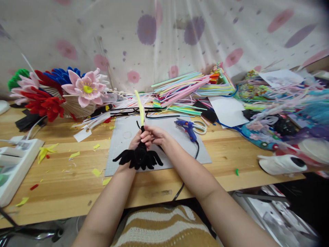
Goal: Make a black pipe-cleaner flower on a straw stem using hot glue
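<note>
Above the grey cutting mat [169, 137], both hands meet around a black pipe-cleaner flower [140, 157] whose drooping petals point toward me. My left hand [138, 140] is closed round its narrow neck. From the right, my right hand [155, 134] pinches at the same spot, with a black pipe cleaner end sticking out by the fingers. A pale yellow stem [140, 106] rises from the neck, away from me. Fingers partly hide the place where stem and flower join.
A blue glue gun [187, 127] and white-handled scissors [199, 127] lie on the mat's right. Bundled pipe cleaners [185, 85] line the back. Finished flowers [87, 87] stand left, a power strip [19, 164] nearer. A thread spool [281, 164] lies right. Yellow scraps [97, 172] dot the table.
</note>
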The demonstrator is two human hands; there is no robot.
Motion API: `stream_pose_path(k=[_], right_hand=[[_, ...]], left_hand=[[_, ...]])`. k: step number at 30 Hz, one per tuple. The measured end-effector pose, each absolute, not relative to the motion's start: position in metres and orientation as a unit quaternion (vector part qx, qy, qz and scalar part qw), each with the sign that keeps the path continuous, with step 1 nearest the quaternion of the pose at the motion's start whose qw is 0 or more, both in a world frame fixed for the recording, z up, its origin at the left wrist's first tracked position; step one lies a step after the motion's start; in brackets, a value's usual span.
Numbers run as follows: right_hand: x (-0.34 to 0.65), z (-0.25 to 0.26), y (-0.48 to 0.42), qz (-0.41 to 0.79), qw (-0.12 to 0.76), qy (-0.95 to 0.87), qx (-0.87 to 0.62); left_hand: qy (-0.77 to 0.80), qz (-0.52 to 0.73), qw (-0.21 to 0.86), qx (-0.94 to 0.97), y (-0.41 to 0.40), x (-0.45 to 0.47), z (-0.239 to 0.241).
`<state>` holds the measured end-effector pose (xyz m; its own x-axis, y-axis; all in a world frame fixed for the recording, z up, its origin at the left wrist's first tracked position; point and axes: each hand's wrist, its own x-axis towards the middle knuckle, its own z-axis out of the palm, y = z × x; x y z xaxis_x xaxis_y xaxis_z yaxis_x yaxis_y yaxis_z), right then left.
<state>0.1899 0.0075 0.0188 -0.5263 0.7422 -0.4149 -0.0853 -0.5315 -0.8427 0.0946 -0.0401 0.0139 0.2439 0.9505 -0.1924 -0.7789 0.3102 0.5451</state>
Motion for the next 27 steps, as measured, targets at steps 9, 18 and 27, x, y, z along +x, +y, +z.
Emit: stream_pose_path(k=[9, 18, 27], right_hand=[[0.225, 0.023, 0.012, 0.681, 0.357, -0.462, -0.442], [0.197, 0.106, 0.01, 0.251, 0.129, -0.853, -0.439], [0.208, 0.093, 0.01, 0.36, 0.289, -0.818, -0.344]], left_hand=[[0.341, 0.539, 0.744, 0.198, -0.032, 0.092, 0.02], [0.479, 0.51, 0.623, 0.349, -0.029, 0.102, 0.011], [0.471, 0.532, 0.653, 0.262, -0.021, 0.079, 0.014]])
